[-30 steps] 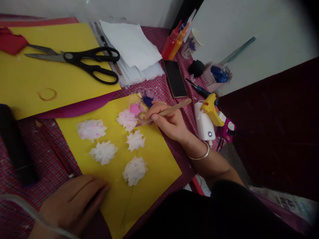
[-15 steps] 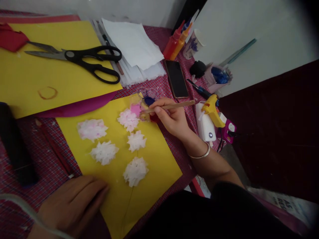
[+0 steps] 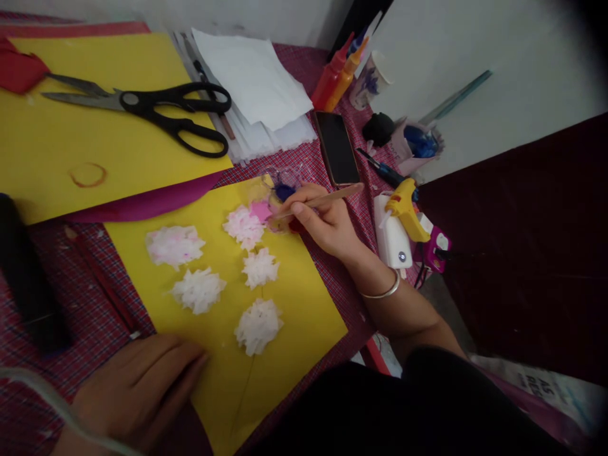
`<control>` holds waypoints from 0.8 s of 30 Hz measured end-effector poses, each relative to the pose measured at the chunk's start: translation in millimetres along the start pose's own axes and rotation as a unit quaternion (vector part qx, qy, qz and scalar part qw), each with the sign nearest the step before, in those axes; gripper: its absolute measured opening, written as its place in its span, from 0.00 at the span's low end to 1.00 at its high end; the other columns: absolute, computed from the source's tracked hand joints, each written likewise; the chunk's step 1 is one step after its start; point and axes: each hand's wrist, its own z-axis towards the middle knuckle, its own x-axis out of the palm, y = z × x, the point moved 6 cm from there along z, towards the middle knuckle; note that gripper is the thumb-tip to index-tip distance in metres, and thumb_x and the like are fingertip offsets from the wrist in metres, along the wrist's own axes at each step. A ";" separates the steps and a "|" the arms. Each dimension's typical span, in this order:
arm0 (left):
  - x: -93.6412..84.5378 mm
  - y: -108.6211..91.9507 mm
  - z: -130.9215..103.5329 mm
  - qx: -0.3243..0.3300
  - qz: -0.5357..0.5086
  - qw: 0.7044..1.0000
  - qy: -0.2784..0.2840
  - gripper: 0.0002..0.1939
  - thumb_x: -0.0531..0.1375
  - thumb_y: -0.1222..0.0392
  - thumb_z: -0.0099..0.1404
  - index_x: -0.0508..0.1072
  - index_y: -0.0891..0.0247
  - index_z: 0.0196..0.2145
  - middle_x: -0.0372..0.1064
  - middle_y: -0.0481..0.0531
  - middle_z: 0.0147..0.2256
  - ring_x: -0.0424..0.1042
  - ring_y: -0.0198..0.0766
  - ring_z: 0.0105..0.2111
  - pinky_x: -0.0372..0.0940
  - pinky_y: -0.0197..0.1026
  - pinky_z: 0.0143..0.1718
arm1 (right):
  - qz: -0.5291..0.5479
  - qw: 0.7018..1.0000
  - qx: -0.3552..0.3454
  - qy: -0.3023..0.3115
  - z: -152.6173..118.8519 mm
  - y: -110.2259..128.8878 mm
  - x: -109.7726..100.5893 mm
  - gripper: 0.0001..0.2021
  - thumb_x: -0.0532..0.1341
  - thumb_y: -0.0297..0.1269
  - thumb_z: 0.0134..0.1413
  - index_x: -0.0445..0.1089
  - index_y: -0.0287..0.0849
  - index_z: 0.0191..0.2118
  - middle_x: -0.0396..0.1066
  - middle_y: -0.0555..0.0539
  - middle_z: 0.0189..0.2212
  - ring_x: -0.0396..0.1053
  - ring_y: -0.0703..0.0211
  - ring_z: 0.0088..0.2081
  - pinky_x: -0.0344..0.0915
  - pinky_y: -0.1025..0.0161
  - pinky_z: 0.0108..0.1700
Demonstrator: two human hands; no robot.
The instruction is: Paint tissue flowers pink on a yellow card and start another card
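My right hand (image 3: 327,221) pinches a flat-looking wooden stick (image 3: 335,195). Its tip is at the pink paint in a clear plastic palette (image 3: 270,180), which also holds dark blue and red paint. Whether the tip has bristles I cannot tell. Beside the palette, a pale pink crinkled paper flower (image 3: 244,227) lies on a yellow sheet (image 3: 304,304). Several more crinkled flowers are on this sheet, mostly white, such as the lower one (image 3: 259,326); the upper left one (image 3: 175,246) has pink tints. My left hand (image 3: 137,386) rests flat at the sheet's lower left edge, holding nothing visible.
Black-handled scissors (image 3: 137,101) lie on another yellow sheet (image 3: 42,152). White papers (image 3: 251,76), a phone (image 3: 338,149), paint bottles (image 3: 335,76), a paper cup (image 3: 370,82), a cutter (image 3: 382,168) and a yellow glue gun (image 3: 406,206) surround the work. A red pencil-like stick (image 3: 99,278) lies left.
The stick's rear end has shifted slightly left and up as my right hand moves a little, its tip staying by the pink paint. My left hand stays put.
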 end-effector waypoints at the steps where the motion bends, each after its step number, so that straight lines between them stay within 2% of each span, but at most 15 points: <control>1: -0.6 -1.3 0.6 0.003 0.003 1.000 -0.001 0.09 0.58 0.59 0.68 0.75 0.60 0.43 0.75 0.53 0.37 0.75 0.40 0.35 0.71 0.42 0.37 | 0.014 1.000 0.016 -0.010 -1.6 2.0 -2.1 0.20 0.53 0.50 0.67 0.73 0.39 0.35 0.74 0.47 0.29 0.71 0.62 0.32 0.68 0.61 0.41; 4: -1.7 -5.7 3.9 0.007 0.003 1.000 0.001 0.08 0.57 0.59 0.69 0.74 0.61 0.42 0.73 0.53 0.37 0.73 0.39 0.35 0.69 0.42 0.36 | 0.038 0.999 0.016 0.023 -6.3 15.0 0.9 0.19 0.53 0.48 0.67 0.72 0.40 0.33 0.74 0.48 0.29 0.71 0.62 0.33 0.68 0.59 0.47; 7: -2.5 -8.1 6.7 -0.008 -0.002 1.000 0.003 0.07 0.57 0.60 0.70 0.73 0.62 0.43 0.73 0.54 0.37 0.72 0.40 0.36 0.68 0.43 0.38 | 0.041 0.994 -0.044 0.090 -9.7 31.5 10.6 0.17 0.53 0.42 0.68 0.72 0.41 0.32 0.74 0.49 0.30 0.72 0.63 0.35 0.63 0.55 0.55; 9: -2.3 -8.5 7.0 -0.018 -0.001 1.000 0.008 0.07 0.56 0.60 0.70 0.73 0.62 0.43 0.72 0.54 0.38 0.71 0.40 0.36 0.68 0.44 0.39 | 0.037 0.989 -0.069 0.127 -11.4 36.0 16.9 0.15 0.53 0.39 0.68 0.72 0.41 0.33 0.75 0.49 0.31 0.72 0.64 0.36 0.62 0.56 0.56; 11: -1.8 -8.2 6.6 -0.021 0.005 1.000 0.014 0.08 0.56 0.60 0.71 0.73 0.62 0.43 0.72 0.54 0.38 0.71 0.40 0.36 0.68 0.45 0.40 | 0.034 0.987 -0.075 0.135 -12.0 35.3 19.5 0.13 0.54 0.37 0.68 0.72 0.40 0.34 0.75 0.49 0.31 0.72 0.64 0.36 0.62 0.57 0.54; 15: -3.5 -8.8 6.5 0.003 0.012 1.000 -0.006 0.08 0.56 0.59 0.70 0.74 0.61 0.42 0.72 0.53 0.37 0.72 0.40 0.35 0.68 0.43 0.37 | 0.056 0.992 -0.067 0.088 -10.7 31.5 14.5 0.14 0.54 0.38 0.68 0.72 0.40 0.33 0.75 0.48 0.32 0.71 0.64 0.36 0.65 0.58 0.51; 19: -1.7 -5.6 5.3 -0.015 0.006 1.000 -0.007 0.08 0.56 0.58 0.70 0.74 0.60 0.41 0.74 0.52 0.36 0.73 0.39 0.34 0.69 0.42 0.37 | 0.057 0.985 -0.072 0.144 -11.5 34.2 19.8 0.13 0.55 0.36 0.67 0.73 0.41 0.33 0.75 0.49 0.30 0.72 0.65 0.36 0.65 0.59 0.51; 21: -0.1 -4.1 3.4 -0.031 0.001 1.000 0.001 0.09 0.55 0.58 0.70 0.74 0.60 0.42 0.74 0.52 0.36 0.74 0.40 0.35 0.69 0.43 0.38 | 0.059 0.989 -0.060 0.124 -10.5 31.3 16.0 0.11 0.57 0.37 0.66 0.72 0.40 0.34 0.75 0.49 0.30 0.72 0.64 0.36 0.66 0.60 0.49; 24: 0.2 -4.2 0.3 -0.034 0.001 0.999 0.001 0.09 0.55 0.58 0.70 0.74 0.60 0.42 0.74 0.53 0.36 0.74 0.41 0.35 0.70 0.45 0.38 | 0.067 0.998 0.006 0.000 -7.8 14.4 -1.2 0.11 0.58 0.42 0.65 0.71 0.40 0.37 0.74 0.49 0.30 0.72 0.65 0.32 0.68 0.63 0.40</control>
